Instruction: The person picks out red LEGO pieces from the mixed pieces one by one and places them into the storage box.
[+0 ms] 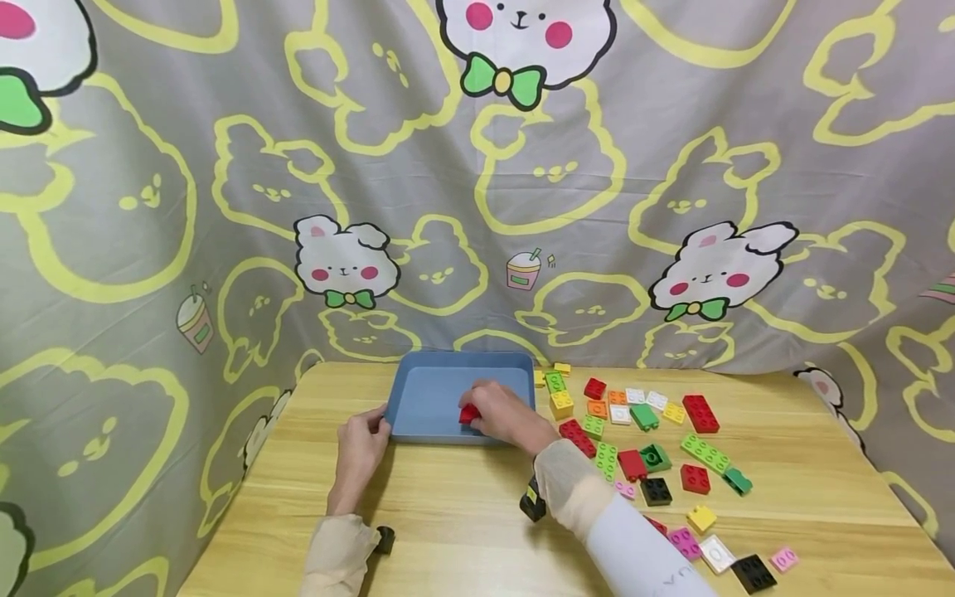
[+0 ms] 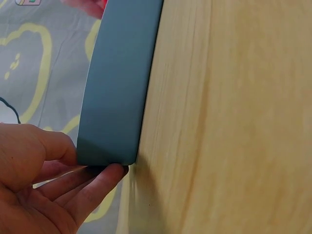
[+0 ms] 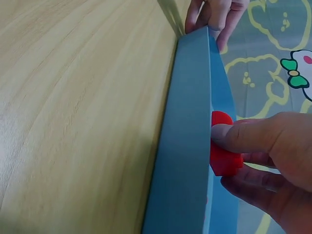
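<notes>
A blue tray (image 1: 427, 402) lies on the wooden table, its inner floor bare around the right hand. My left hand (image 1: 361, 452) grips its near left corner; in the left wrist view the thumb is at the rim and the fingertips (image 2: 115, 171) lie against the side wall. My right hand (image 1: 498, 412) reaches over the tray's near wall and pinches a red toy building block (image 3: 225, 161) between thumb and fingers. In the right wrist view the block is just inside the near wall, with a rounded top edge showing above the thumb.
Many loose blocks spread over the table to the tray's right, among them a red brick (image 1: 700, 414), a long light green brick (image 1: 705, 453), a black brick (image 1: 656, 491) and a yellow brick (image 1: 562, 405) close by the tray. A patterned curtain (image 1: 448, 249) hangs behind the table.
</notes>
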The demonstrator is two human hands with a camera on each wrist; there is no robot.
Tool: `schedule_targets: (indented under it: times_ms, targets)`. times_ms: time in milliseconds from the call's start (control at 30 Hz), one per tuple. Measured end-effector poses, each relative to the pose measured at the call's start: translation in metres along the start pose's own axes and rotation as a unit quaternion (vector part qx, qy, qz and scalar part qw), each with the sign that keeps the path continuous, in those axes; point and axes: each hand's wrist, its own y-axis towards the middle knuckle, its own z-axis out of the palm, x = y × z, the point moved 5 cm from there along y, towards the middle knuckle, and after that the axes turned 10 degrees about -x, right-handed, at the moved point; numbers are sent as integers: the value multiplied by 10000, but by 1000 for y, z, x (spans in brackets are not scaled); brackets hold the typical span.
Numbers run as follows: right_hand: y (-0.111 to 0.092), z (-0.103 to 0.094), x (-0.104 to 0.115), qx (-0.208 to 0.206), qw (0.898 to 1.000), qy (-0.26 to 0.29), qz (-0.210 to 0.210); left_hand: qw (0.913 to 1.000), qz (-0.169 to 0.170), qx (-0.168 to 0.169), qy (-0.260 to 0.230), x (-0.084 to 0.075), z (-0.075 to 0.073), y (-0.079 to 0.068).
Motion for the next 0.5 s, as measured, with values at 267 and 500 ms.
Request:
schedule_targets:
  times_ms: [267,500]
  targets:
    - [6,13,-2,282,9996,43,73,10000,27,-12,66,-1,1,0]
    - [11,21,-3,496,9984,41,257,9999,50,-63,62,-1,0,1]
